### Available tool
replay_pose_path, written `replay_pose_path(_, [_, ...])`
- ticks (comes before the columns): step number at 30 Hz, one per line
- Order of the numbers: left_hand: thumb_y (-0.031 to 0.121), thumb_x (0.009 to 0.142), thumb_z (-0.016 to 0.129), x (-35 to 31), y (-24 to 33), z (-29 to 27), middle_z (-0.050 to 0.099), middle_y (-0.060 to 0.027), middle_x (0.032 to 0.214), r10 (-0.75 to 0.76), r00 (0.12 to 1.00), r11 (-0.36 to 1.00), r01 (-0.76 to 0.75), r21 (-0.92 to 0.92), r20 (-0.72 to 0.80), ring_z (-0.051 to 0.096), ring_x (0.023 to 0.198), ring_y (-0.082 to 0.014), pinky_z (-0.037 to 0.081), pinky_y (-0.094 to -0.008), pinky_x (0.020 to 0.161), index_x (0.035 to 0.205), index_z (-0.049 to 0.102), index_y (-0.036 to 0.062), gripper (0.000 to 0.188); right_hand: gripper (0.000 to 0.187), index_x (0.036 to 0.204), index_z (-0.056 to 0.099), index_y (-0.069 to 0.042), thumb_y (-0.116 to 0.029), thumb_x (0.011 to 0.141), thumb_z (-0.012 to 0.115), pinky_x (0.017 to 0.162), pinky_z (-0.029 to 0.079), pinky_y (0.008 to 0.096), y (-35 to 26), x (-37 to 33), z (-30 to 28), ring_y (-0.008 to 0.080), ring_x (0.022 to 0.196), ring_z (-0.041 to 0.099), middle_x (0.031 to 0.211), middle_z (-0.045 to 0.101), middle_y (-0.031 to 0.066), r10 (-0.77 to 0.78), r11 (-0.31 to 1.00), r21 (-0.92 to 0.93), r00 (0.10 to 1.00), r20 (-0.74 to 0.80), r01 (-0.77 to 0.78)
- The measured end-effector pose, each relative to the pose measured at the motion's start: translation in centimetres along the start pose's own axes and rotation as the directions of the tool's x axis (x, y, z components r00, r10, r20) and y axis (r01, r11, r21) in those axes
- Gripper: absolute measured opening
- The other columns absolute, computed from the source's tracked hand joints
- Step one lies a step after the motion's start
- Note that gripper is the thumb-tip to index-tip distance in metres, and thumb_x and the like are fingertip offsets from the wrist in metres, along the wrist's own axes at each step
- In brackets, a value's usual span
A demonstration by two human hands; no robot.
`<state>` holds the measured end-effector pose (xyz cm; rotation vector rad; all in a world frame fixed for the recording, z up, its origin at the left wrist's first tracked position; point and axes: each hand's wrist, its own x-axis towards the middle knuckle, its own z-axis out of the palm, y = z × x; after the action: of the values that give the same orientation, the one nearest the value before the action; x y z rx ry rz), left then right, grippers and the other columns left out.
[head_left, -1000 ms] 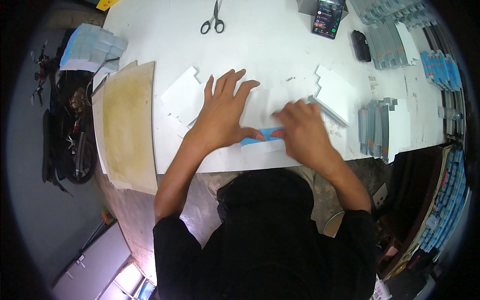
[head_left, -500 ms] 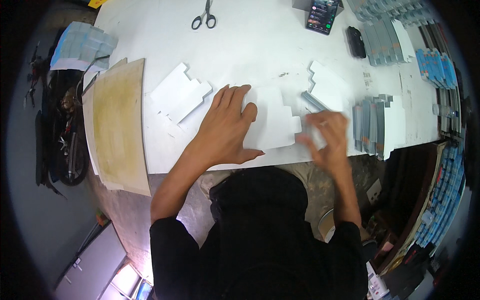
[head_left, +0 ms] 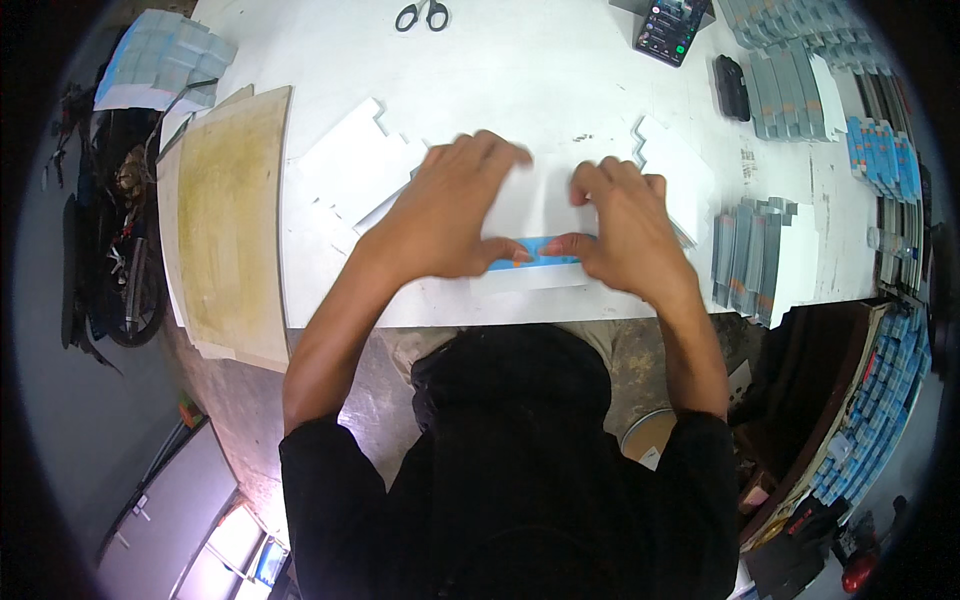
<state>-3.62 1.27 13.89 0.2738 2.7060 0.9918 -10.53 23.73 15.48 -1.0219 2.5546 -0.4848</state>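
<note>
A flat white die-cut card blank [head_left: 545,200] lies in front of me, its near edge folded over to show a blue printed strip [head_left: 540,262] with orange marks. My left hand [head_left: 440,215] is bent over the left part, its thumb pressing on the strip. From the right side my right hand [head_left: 640,230] does the same, thumb toward thumb, fingers curled above the white surface. The fingertips are slightly blurred. Left of my left hand rests a stack of white die-cut blanks [head_left: 358,165]; a similar stack [head_left: 680,175] lies beyond my right hand, partly covered by it.
Yellowish boards [head_left: 235,220] overhang the table's left edge. Scissors [head_left: 422,15], a phone [head_left: 672,30] and a black case [head_left: 732,88] lie toward the far side. Bundles of grey folded card [head_left: 750,260] stand at right, with blue-printed bundles [head_left: 878,155] beyond.
My right hand has come left onto the blank, and my left hand has shifted up slightly. The near edge now shows a folded blue strip. The view has shifted a little.
</note>
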Motion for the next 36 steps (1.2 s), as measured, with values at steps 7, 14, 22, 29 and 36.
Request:
replay_pose_path(7, [0.053, 0.055, 0.097, -0.3, -0.2, 0.7, 0.030, -0.0260, 0.162, -0.176, 0.970, 0.942, 0.216, 0.257, -0.169, 0.023, 0.153, -0.0427, 0.023, -0.0577, 0.122, 0.162, 0.031, 0.0164, 0.130, 0.063, 0.108, 0.068, -0.008, -0.045, 0.064, 0.093, 0.089, 0.037, 0.0478, -0.8, -1.2, 0.7, 0.0297, 0.100, 0.059, 0.099, 0.064, 0.0110, 0.067, 0.994, -0.078, 0.988, -0.139, -0.079])
replay_pose_path(14, [0.056, 0.062, 0.094, -2.3, 3.0, -0.5, 0.034, -0.0293, 0.157, 0.208, 0.930, 0.978, -0.204, 0.045, -0.304, 0.025, 0.150, -0.0505, 0.022, -0.0642, 0.120, 0.121, 0.053, 0.0043, 0.088, 0.039, 0.109, 0.074, -0.008, 0.007, 0.074, 0.063, 0.089, 0.041, 0.0434, 2.1, -4.8, 2.7, 0.0256, 0.097, 0.062, 0.102, 0.069, 0.0066, -0.292, 0.954, -0.073, 0.846, -0.446, 0.290])
replay_pose_path(22, [0.037, 0.064, 0.094, -2.6, 2.5, 1.9, 0.038, -0.0400, 0.147, 0.165, 0.984, 0.956, -0.143, 0.257, -0.065, 0.037, 0.138, -0.0539, 0.033, -0.0603, 0.115, 0.090, 0.059, 0.0026, 0.055, 0.036, 0.116, 0.071, -0.007, 0.001, 0.081, 0.071, 0.094, 0.041, 0.0454, 9.7, -7.1, 3.9, 0.0303, 0.101, 0.061, 0.112, 0.068, 0.0109, -0.030, 0.974, -0.210, 0.876, -0.481, -0.082])
replay_pose_path(29, [0.035, 0.061, 0.094, -1.7, 2.7, 0.9, 0.044, -0.0372, 0.145, 0.131, 0.991, 0.960, -0.123, 0.250, -0.016, 0.041, 0.135, -0.0496, 0.037, -0.0520, 0.113, 0.091, 0.068, -0.0025, 0.055, 0.041, 0.115, 0.074, -0.005, -0.025, 0.080, 0.083, 0.097, 0.043, 0.0441, 0.7, -5.0, 5.0, 0.0269, 0.110, 0.057, 0.112, 0.064, 0.0073, -0.442, 0.896, -0.086, 0.854, -0.276, 0.436])
replay_pose_path(36, [0.036, 0.066, 0.093, -1.1, 2.2, -1.2, 0.049, -0.0300, 0.143, 0.104, 0.992, 0.987, -0.111, 0.115, 0.068, 0.044, 0.131, -0.0449, 0.039, -0.0497, 0.110, 0.092, 0.069, 0.0035, 0.048, 0.024, 0.096, 0.081, -0.007, -0.021, 0.077, 0.084, 0.090, 0.042, 0.0402, -0.1, -2.7, 0.5, 0.0242, 0.096, 0.060, 0.095, 0.067, 0.0057, -0.377, 0.923, 0.083, 0.926, -0.006, 0.376])
